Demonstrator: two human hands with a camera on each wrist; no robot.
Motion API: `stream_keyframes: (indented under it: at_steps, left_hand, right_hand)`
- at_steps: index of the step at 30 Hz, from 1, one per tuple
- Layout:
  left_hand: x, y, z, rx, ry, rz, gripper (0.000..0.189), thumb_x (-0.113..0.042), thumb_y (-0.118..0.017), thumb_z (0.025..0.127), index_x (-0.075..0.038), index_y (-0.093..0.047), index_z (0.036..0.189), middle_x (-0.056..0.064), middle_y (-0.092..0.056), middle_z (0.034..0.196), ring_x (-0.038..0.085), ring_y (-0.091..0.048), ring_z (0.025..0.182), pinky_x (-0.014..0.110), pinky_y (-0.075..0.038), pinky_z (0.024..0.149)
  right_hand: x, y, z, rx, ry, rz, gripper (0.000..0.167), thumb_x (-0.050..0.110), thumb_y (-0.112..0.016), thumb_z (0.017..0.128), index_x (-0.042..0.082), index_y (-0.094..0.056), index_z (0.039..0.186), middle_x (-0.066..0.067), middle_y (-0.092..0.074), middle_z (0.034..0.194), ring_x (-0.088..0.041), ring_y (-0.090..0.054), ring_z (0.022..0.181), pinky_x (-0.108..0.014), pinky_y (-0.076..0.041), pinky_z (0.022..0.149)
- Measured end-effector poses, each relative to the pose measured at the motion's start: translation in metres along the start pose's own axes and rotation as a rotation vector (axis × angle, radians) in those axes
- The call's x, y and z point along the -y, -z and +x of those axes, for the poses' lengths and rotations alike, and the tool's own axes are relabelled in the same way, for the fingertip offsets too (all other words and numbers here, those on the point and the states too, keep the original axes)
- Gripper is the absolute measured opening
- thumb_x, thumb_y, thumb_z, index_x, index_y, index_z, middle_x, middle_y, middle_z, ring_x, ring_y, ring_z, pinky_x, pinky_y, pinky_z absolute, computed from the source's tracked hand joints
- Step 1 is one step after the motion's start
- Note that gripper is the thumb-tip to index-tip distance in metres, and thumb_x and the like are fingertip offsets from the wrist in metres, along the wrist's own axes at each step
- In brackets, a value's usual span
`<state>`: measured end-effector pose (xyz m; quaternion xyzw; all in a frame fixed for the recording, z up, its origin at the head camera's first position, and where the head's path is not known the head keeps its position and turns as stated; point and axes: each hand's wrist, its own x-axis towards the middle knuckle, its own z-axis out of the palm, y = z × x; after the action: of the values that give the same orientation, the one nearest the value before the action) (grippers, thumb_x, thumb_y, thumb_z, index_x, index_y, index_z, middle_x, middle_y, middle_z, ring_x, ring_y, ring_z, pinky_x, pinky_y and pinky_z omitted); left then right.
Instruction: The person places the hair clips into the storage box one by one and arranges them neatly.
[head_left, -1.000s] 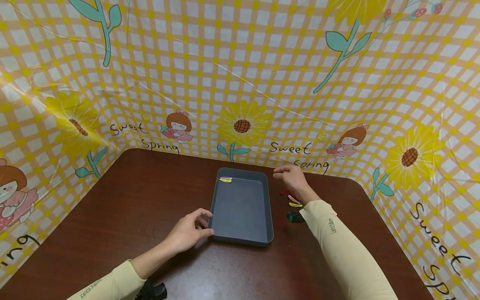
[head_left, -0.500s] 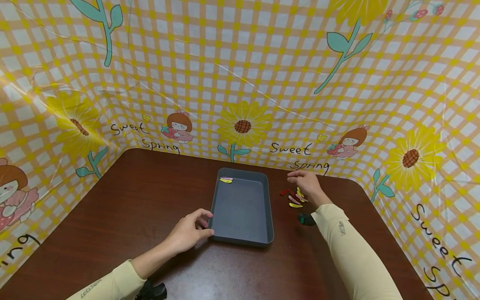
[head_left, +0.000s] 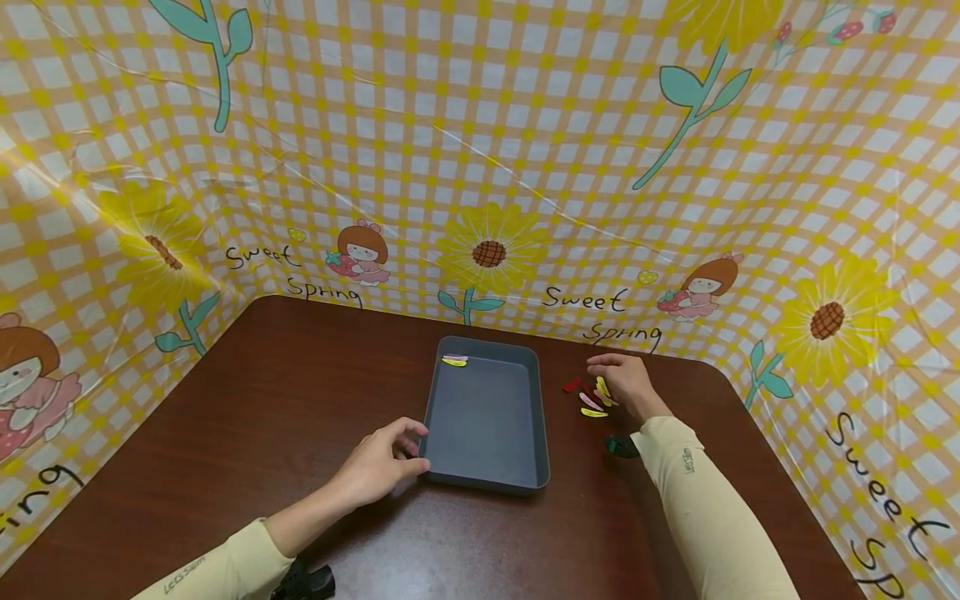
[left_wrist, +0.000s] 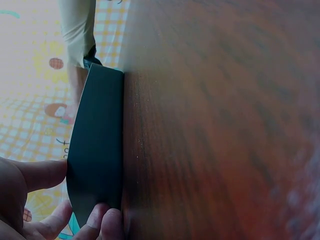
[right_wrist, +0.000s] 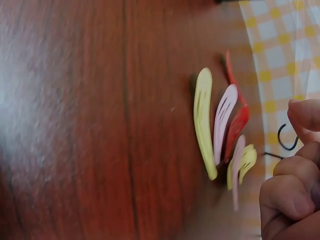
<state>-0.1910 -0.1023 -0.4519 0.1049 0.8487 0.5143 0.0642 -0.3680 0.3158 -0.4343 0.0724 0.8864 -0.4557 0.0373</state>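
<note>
A dark grey rectangular baking tray (head_left: 487,425) lies on the table. My left hand (head_left: 378,467) grips its near left corner, thumb at the rim and fingers along the outer wall, as the left wrist view shows closely. Inside the tray's far left corner lie a few snap hair clips (head_left: 454,361), yellow and pink. To the right of the tray, my right hand (head_left: 626,385) hovers over a loose group of clips, with nothing seen in its bent fingers. Among them are a long yellow hair clip (right_wrist: 202,122), a pink hair clip (right_wrist: 225,122) and a red hair clip (right_wrist: 237,126).
The brown wooden table (head_left: 322,367) is walled in by a checked, flower-printed cloth (head_left: 405,167) at the back and both sides. Black wrist gear (head_left: 303,582) shows under the left sleeve, and a dark wrist device (head_left: 621,447) sits by the right cuff.
My right hand has moved right, from beside the tray's far right corner to above the loose clips, uncovering more of them. My left hand stays at the tray corner.
</note>
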Motion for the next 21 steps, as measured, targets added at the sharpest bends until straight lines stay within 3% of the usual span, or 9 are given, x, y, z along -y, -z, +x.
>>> stream_keyframes:
  at_steps: [2,5,12,21]
  left_hand:
    - [0.000,0.000,0.000,-0.002,0.001,0.002,0.040,-0.019,-0.078,0.087,-0.013,-0.063,0.124,0.006,-0.065,0.100,0.016,-0.061,0.082,0.035,-0.047,0.068]
    - [0.000,0.000,0.001,-0.006,0.001,0.008,0.040,-0.018,-0.078,0.088,-0.013,-0.063,0.124,0.005,-0.065,0.099,0.015,-0.061,0.082,0.035,-0.047,0.068]
    - [-0.001,0.001,0.001,-0.007,0.001,0.006,0.040,-0.018,-0.078,0.087,-0.013,-0.063,0.124,0.005,-0.065,0.099,0.016,-0.061,0.082,0.035,-0.047,0.068]
    - [-0.001,0.000,0.001,-0.003,0.006,0.004,0.040,-0.018,-0.078,0.088,-0.013,-0.063,0.124,0.008,-0.066,0.102,0.016,-0.061,0.083,0.035,-0.048,0.069]
  right_hand:
    - [-0.004,0.001,0.001,0.010,-0.019,0.030,0.036,0.024,-0.063,0.100,0.003,-0.065,0.129,0.007,-0.063,0.079,-0.009,-0.039,0.050,-0.030,-0.041,0.051]
    - [-0.007,0.002,0.001,0.020,-0.032,0.062,0.038,0.024,-0.061,0.101,0.001,-0.064,0.131,0.012,-0.047,0.053,-0.007,-0.035,0.044,-0.028,-0.039,0.049]
    - [-0.014,0.004,0.003,0.029,-0.053,0.101,0.041,0.025,-0.060,0.101,0.000,-0.061,0.133,0.013,-0.048,0.052,-0.006,-0.035,0.043,-0.026,-0.050,0.058]
    - [-0.027,0.006,0.009,0.033,-0.076,0.029,0.040,0.029,-0.059,0.101,0.003,-0.063,0.131,0.012,-0.042,0.051,-0.009,-0.029,0.042,-0.027,-0.032,0.045]
